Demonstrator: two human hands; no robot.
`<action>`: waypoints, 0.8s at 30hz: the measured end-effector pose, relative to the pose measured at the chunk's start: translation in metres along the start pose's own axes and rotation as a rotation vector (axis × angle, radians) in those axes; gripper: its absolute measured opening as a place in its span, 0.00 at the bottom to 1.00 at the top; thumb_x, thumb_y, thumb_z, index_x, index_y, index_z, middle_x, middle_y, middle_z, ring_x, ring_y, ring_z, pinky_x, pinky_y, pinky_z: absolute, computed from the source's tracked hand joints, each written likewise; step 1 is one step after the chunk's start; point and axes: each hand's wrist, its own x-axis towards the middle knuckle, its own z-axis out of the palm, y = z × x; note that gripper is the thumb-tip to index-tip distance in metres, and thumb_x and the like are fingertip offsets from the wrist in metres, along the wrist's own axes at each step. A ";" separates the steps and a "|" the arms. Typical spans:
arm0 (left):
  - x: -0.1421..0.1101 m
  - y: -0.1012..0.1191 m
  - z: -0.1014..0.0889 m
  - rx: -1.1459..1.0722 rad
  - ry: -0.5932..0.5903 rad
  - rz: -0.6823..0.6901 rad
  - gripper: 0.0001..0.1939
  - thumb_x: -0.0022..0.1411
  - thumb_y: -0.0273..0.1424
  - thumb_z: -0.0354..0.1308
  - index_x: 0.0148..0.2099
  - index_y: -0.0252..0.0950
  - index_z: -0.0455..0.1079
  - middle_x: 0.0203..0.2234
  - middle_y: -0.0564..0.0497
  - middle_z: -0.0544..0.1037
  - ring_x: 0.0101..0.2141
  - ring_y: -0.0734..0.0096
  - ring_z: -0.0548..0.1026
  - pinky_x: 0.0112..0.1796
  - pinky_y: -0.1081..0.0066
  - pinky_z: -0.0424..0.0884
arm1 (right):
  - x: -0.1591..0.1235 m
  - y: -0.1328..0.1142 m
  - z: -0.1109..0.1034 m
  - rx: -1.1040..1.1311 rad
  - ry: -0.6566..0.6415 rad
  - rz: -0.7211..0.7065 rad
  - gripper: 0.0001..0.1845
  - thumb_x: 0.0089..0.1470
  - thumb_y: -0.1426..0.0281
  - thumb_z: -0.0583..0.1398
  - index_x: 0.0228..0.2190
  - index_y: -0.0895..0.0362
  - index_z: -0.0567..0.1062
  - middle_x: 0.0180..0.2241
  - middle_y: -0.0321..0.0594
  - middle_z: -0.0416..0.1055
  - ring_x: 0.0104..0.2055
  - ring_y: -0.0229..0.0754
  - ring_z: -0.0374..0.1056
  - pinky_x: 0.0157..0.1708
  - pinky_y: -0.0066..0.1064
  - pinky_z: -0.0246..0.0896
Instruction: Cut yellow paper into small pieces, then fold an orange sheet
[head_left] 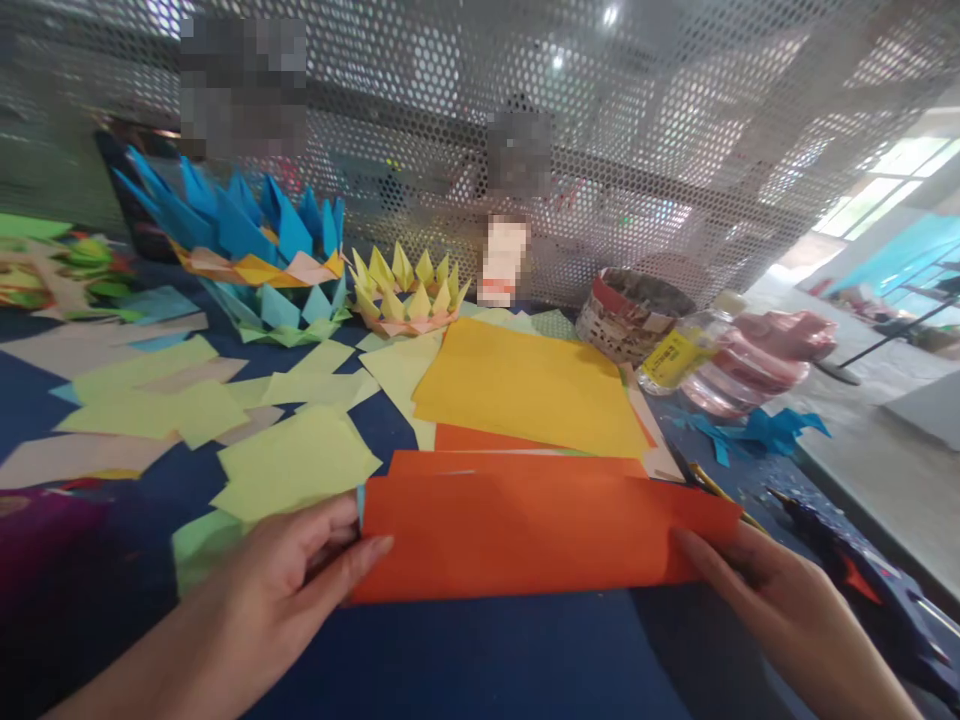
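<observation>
A folded orange paper sheet [525,535] lies across the near part of the blue table [487,660]. My left hand [300,570] pinches its left end, thumb on top and fingers under the edge. At the sheet's right end, my right hand [757,585] grips the corner with curled fingers. Just behind the fold sits a stack of orange and yellow sheets [525,395].
Light green paper squares [292,460] are scattered at left. A blue paper crown [232,235] and a yellow one [405,290] stand near the mesh wall. A woven bowl [634,315], a plastic bottle [690,355], pink tape rolls [757,365] and a glue gun [832,540] crowd the right side.
</observation>
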 end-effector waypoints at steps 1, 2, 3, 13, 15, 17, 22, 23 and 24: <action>0.001 0.003 0.000 0.004 -0.018 -0.030 0.14 0.62 0.41 0.48 0.31 0.41 0.69 0.17 0.58 0.71 0.19 0.72 0.72 0.19 0.78 0.68 | 0.001 0.000 0.001 -0.021 0.013 0.003 0.20 0.47 0.52 0.58 0.27 0.54 0.79 0.25 0.38 0.78 0.29 0.49 0.75 0.20 0.29 0.68; 0.002 0.004 0.000 0.012 -0.026 -0.055 0.14 0.62 0.41 0.48 0.31 0.41 0.69 0.16 0.58 0.70 0.19 0.72 0.71 0.19 0.77 0.68 | 0.001 0.001 0.001 -0.038 0.020 0.007 0.20 0.46 0.51 0.57 0.27 0.54 0.79 0.26 0.38 0.78 0.28 0.49 0.75 0.19 0.29 0.68; 0.002 0.005 0.000 0.021 -0.023 -0.069 0.14 0.62 0.41 0.48 0.30 0.41 0.68 0.16 0.58 0.69 0.18 0.73 0.70 0.19 0.77 0.67 | 0.001 0.001 0.002 -0.051 0.021 0.009 0.21 0.46 0.51 0.57 0.29 0.55 0.79 0.27 0.39 0.79 0.29 0.49 0.75 0.19 0.29 0.67; 0.010 0.007 0.002 0.066 -0.098 -0.199 0.21 0.60 0.48 0.41 0.25 0.40 0.60 0.16 0.58 0.58 0.18 0.73 0.62 0.20 0.74 0.63 | -0.002 0.005 0.012 -0.387 -0.005 -0.037 0.20 0.53 0.50 0.52 0.23 0.52 0.67 0.11 0.30 0.63 0.12 0.39 0.61 0.14 0.27 0.57; 0.011 0.006 0.001 -0.049 -0.141 -0.218 0.19 0.60 0.48 0.44 0.27 0.40 0.62 0.17 0.57 0.62 0.19 0.72 0.65 0.21 0.74 0.65 | -0.002 0.007 0.013 -0.411 0.000 -0.045 0.19 0.54 0.51 0.52 0.22 0.51 0.65 0.13 0.31 0.64 0.14 0.40 0.63 0.15 0.28 0.57; 0.013 0.004 0.000 -0.154 -0.161 -0.227 0.18 0.59 0.47 0.47 0.26 0.40 0.63 0.16 0.58 0.65 0.19 0.73 0.67 0.21 0.75 0.66 | -0.003 0.008 0.015 -0.427 0.001 -0.049 0.19 0.54 0.51 0.51 0.22 0.51 0.63 0.14 0.31 0.65 0.15 0.41 0.64 0.15 0.28 0.57; 0.019 0.008 -0.004 -0.191 -0.194 -0.261 0.14 0.57 0.41 0.51 0.31 0.38 0.70 0.19 0.55 0.74 0.22 0.70 0.73 0.22 0.76 0.67 | -0.002 0.005 0.017 -0.436 0.020 -0.043 0.22 0.54 0.49 0.48 0.20 0.51 0.59 0.13 0.32 0.63 0.14 0.40 0.61 0.16 0.29 0.55; 0.019 0.008 -0.004 -0.187 -0.213 -0.270 0.13 0.57 0.40 0.52 0.35 0.37 0.72 0.22 0.53 0.77 0.24 0.69 0.74 0.23 0.76 0.67 | -0.002 0.004 0.018 -0.435 0.024 -0.031 0.22 0.53 0.48 0.47 0.20 0.50 0.59 0.13 0.32 0.63 0.14 0.41 0.61 0.16 0.29 0.55; 0.020 0.009 -0.005 -0.180 -0.227 -0.279 0.14 0.57 0.39 0.52 0.39 0.37 0.73 0.25 0.52 0.79 0.25 0.68 0.75 0.23 0.76 0.68 | -0.002 0.004 0.018 -0.439 0.023 -0.014 0.22 0.53 0.48 0.46 0.20 0.50 0.59 0.13 0.32 0.63 0.14 0.41 0.61 0.16 0.29 0.54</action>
